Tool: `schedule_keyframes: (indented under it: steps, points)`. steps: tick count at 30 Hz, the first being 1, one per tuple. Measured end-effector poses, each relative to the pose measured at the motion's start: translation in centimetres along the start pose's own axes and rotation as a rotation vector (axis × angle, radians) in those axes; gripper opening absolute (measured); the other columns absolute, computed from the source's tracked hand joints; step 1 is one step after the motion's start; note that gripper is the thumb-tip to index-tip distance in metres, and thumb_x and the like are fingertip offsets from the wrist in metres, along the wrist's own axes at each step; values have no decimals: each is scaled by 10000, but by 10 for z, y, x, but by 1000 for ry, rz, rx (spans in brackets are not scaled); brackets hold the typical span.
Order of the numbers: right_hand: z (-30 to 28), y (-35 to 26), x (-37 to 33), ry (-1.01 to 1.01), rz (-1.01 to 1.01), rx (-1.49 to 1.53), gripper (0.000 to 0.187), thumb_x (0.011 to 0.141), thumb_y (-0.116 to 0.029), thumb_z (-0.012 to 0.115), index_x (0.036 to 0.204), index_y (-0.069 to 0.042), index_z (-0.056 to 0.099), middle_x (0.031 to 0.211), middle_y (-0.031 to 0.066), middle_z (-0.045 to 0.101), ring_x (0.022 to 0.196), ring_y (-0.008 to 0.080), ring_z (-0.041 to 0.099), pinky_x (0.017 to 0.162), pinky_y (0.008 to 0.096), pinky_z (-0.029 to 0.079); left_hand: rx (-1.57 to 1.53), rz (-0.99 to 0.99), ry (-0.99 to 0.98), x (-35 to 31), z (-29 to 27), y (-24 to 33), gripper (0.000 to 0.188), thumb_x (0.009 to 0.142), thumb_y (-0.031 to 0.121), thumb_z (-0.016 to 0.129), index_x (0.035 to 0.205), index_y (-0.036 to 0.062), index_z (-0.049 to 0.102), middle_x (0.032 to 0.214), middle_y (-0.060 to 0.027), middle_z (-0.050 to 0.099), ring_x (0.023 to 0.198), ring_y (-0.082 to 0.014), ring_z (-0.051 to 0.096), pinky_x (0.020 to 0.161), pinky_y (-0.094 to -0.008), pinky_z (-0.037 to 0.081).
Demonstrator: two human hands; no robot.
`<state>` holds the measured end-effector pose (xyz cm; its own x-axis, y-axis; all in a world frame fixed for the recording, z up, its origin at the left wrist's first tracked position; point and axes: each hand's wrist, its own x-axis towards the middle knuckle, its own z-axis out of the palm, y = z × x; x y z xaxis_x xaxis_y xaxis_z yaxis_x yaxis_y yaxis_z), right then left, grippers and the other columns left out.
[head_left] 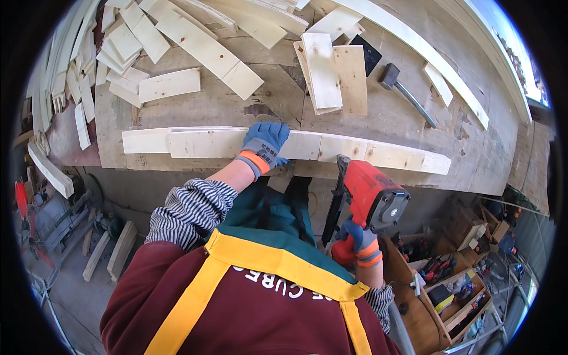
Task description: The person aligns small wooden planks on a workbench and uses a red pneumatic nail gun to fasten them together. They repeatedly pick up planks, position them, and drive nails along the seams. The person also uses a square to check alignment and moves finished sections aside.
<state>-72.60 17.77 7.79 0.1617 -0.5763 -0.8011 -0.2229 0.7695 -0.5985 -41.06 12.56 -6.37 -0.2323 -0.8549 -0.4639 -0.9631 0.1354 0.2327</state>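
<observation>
Several pale boards (204, 144) lay in a row along the near edge of the table (390, 127). The left hand (264, 144) had its fingers clasped over them; the right hand (356, 236) had its fingers wrapped round a red nail gun (368, 192), nose at the table's near edge. Farther back on the table I saw a hammer (390, 78) and loose planks (171, 84).

Soft daylight, strong fisheye bending
</observation>
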Motion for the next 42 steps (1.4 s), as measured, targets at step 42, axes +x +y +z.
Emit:
schedule_keyframes:
  steps: [42]
  points:
    - [-2,26,0,-19,-45,-76,189,825,-72,649,1009,-35,624,839,57,627,722,186,593,670,339,498,-108,-4,223,3,14,-7,710,639,531,762,1228,195,549,1165,-58,614,1093,-254,582,990,-403,411]
